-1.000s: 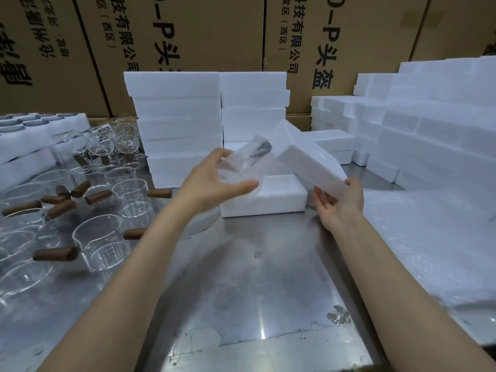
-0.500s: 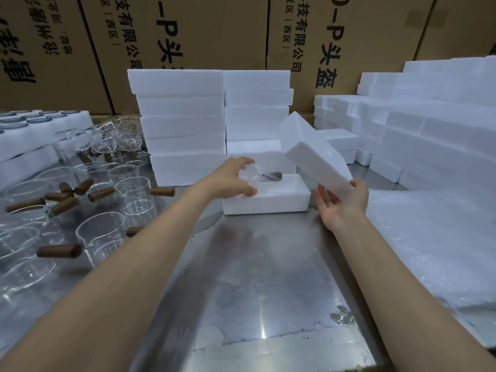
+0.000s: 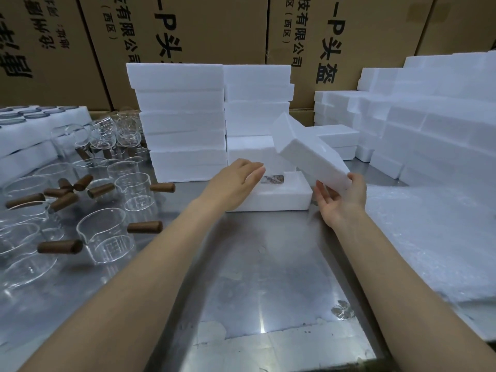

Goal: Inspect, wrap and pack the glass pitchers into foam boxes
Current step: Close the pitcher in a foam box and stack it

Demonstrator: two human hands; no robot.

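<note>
At the centre of the frame an open foam box (image 3: 279, 196) sits on the steel table (image 3: 249, 277), and inside it lies the wrapped pitcher (image 3: 272, 179) — only a patch of clear wrap and a dark bit of handle shows past the fingers. The left hand (image 3: 236, 181) reaches over the box's left end with its fingers straight and together, palm down, lying over the wrapped pitcher; whether it actually presses on it cannot be told. The right hand (image 3: 339, 198), just right of the box, grips the lower end of a foam lid (image 3: 308, 154), thumb on one side and fingers spread beneath, the lid tilted with its far end raised above the box. Behind the box stand two stacks of closed foam boxes (image 3: 182, 122), and more foam pieces (image 3: 434, 124) are piled at the right of the frame. At the left, unwrapped glass pitchers (image 3: 107, 240) with brown wooden handles (some upright, some blurred) crowd the table. A sheet of white wrap (image 3: 434, 237) lies at lower right, and printed cardboard cartons (image 3: 204, 30) fill the top.
</note>
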